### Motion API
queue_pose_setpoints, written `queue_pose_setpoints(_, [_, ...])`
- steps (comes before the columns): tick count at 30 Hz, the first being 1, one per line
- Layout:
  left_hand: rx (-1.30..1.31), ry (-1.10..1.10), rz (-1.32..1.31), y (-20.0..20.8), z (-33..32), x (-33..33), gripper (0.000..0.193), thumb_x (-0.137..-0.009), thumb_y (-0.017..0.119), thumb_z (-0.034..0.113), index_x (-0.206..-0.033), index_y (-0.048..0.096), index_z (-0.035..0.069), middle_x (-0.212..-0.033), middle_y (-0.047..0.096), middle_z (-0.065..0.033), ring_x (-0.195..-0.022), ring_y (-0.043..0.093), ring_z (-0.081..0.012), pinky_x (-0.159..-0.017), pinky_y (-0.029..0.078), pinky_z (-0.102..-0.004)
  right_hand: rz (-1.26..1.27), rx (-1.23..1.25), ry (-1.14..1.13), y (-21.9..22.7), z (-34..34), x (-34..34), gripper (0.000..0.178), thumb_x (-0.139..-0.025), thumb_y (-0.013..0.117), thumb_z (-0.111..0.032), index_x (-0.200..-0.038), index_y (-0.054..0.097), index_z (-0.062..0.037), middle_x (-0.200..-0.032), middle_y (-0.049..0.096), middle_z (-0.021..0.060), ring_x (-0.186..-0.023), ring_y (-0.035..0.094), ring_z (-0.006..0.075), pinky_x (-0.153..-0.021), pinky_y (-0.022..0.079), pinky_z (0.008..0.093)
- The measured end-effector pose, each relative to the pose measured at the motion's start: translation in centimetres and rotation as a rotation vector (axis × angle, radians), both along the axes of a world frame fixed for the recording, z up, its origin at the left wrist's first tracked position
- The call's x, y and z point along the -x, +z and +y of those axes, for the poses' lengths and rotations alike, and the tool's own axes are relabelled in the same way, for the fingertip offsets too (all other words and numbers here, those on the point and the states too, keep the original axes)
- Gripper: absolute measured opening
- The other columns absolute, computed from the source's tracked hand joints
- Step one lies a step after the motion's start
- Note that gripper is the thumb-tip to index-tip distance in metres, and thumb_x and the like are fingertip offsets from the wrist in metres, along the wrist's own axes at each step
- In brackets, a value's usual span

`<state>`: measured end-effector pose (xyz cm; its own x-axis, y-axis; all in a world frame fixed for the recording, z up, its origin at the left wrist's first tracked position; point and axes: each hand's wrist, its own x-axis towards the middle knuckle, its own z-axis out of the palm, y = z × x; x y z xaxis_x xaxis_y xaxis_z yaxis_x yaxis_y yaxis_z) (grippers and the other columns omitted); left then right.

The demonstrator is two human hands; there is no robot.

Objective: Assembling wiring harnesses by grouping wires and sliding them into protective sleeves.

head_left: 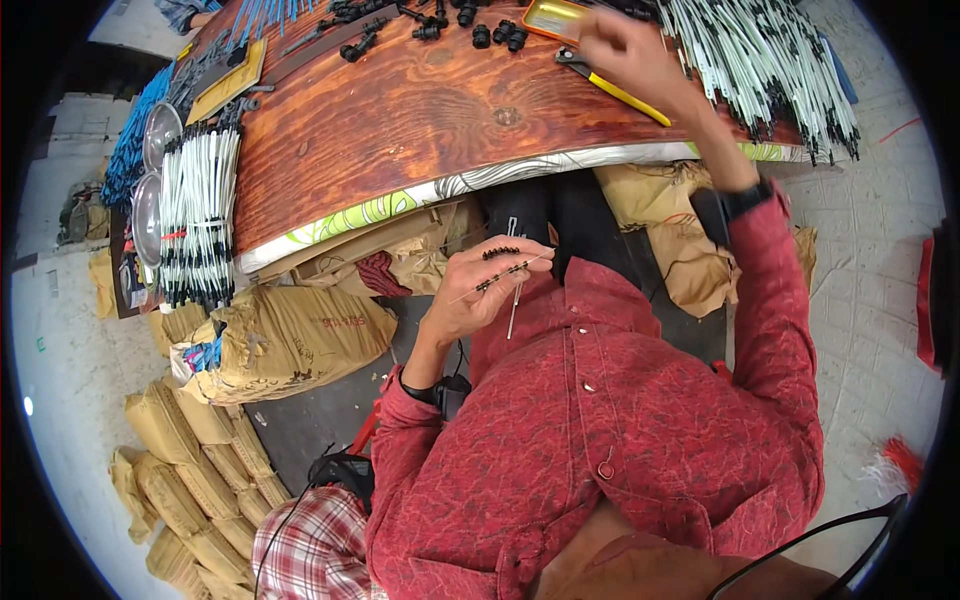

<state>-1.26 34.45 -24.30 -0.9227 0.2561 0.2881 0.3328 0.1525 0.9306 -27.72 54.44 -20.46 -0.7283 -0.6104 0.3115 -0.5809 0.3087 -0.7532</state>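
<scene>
My left hand (478, 290) is closed in front of my red shirt. It pinches a thin wire strung with small black beads (502, 277). Above that wire, a second short row of black beads (503, 252) lies against the fingers. A slim pale rod (513, 312) runs lengthwise behind the fingertips and sticks out above and below. Over the table, my right hand (635, 62) is stretched out beside an orange-rimmed tray (554, 20). Its fingers are curled and slightly blurred, and whatever they hold cannot be made out. Below it lie yellow-handled pliers (628, 98).
Bundles of white rods with black ends (755, 65) lie on the wooden table (420, 120) at right and at left (200, 210). Black plastic fittings (482, 37) stand at the back. Brown sacks (290, 340) sit under the table's front edge. Another person's plaid sleeve (310, 545) shows lower left.
</scene>
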Motion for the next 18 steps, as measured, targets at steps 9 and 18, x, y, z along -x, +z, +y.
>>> queue_pose_setpoints(9, [-0.012, 0.030, -0.069, 0.6, -0.4, 0.4, 0.017, -0.089, 0.057, 0.007, -0.097, 0.070, -0.001, -0.106, 0.067, -0.0132, -0.100, 0.064, -0.0252, -0.086, 0.051, -0.0351, -0.192, 0.025, 0.485, -0.2, 0.6, -14.3, 0.026, -0.079, 0.055, 0.002, -0.101, 0.068, -0.0027, -0.079, 0.058, 0.0060, -0.071, 0.054, 0.0150, -0.063, 0.044, 0.0302])
queue_pose_setpoints(18, [0.043, 0.043, -0.131, 0.1, -0.5, 0.2, 0.017, -0.090, 0.058, 0.009, -0.099, 0.070, 0.001, -0.103, 0.067, -0.0129, -0.095, 0.064, -0.0240, -0.083, 0.050, -0.0331, -0.180, 0.185, 0.481, -0.6, -0.4, -15.3, 0.029, -0.079, 0.058, 0.004, -0.105, 0.067, -0.0047, -0.074, 0.053, 0.0074, -0.064, 0.052, 0.0181, -0.057, 0.041, 0.0289])
